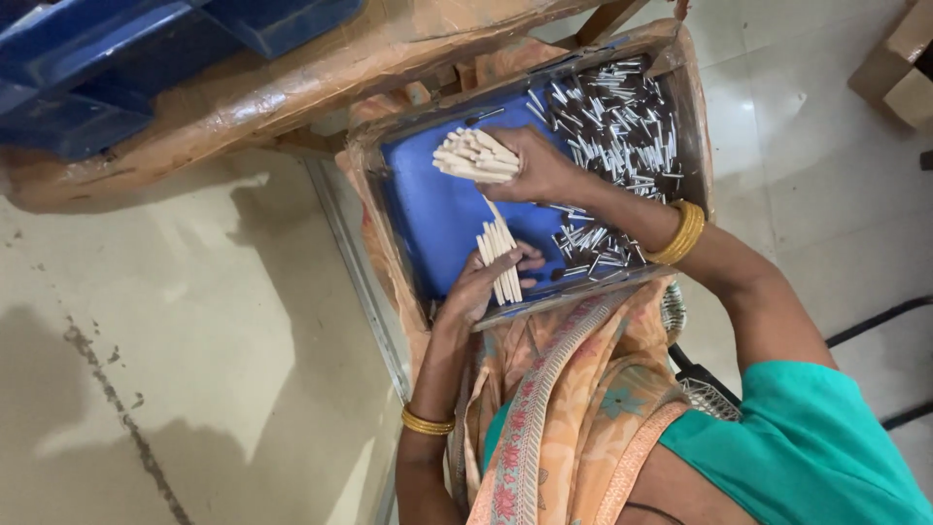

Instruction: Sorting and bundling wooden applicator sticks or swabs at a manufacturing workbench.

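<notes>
— Two bundles of pale sticks so far?
— Yes. Her right hand (536,167) grips one bunch (474,156) over the blue tray (428,219); the left hand (483,282) holds a smaller bunch (500,261) at the tray's near edge.
— And what's left?
— Plenty, I'd judge: a big heap of small metal pins (610,126) fills the tray's right side.

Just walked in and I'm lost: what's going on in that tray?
A person works over a blue tray. The right hand grips a bundle of pale sticks. The left hand holds a smaller row of sticks near the tray's edge. Small metal pins lie heaped on the tray's far side.
</notes>
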